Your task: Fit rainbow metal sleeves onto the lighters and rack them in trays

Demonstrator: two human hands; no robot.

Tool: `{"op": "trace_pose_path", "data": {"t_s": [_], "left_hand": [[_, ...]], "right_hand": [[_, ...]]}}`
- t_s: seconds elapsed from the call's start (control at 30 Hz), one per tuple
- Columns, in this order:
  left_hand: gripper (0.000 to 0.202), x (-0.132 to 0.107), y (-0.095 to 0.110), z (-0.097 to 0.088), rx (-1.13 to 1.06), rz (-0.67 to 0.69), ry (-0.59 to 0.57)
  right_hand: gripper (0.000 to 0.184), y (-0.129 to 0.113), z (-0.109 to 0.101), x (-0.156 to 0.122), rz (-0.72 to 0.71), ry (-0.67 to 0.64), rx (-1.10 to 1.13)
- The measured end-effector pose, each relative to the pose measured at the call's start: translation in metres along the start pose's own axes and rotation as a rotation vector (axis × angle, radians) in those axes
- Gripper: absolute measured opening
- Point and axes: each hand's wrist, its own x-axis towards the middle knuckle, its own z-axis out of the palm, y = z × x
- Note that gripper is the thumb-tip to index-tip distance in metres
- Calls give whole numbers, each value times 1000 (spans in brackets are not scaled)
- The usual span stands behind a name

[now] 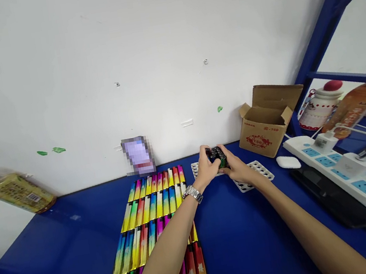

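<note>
My left hand (205,168), with a metal watch on its wrist, and my right hand (239,168) are closed from both sides around a bunch of lighters (217,154). Their dark tops face up, and the fingers cover most of their bodies. Below the hands, a white tray with holes (195,167) shows in part at the left. Another white perforated tray (263,170) lies partly under my right wrist. Several rows of shiny multicoloured lighters (146,208) lie flat to the left, with my left forearm hiding some of them.
An open cardboard box (262,130) stands at the back right. Beyond my right arm are a white earphone case (288,162), a black flat object (333,198) and a power strip (350,174) with chargers. A blurred-out phone (139,156) leans on the wall; a bottle (16,190) tilts at far left.
</note>
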Motion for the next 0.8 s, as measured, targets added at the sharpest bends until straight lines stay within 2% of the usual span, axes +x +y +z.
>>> {"op": "trace_pose_path", "data": {"t_s": [0.2, 0.33, 0.5, 0.8], "left_hand": [[35, 0, 2, 0, -23, 38, 55], [35, 1, -1, -2, 21, 21, -30], [32, 1, 3, -3, -11, 2, -14], [37, 2, 5, -8, -24, 16, -107]], "right_hand": [[87, 0, -1, 0, -15, -9, -9], [86, 2, -1, -1, -2, 4, -18], [87, 2, 0, -1, 4, 8, -17], [85, -1, -3, -2, 30, -12, -22]]}}
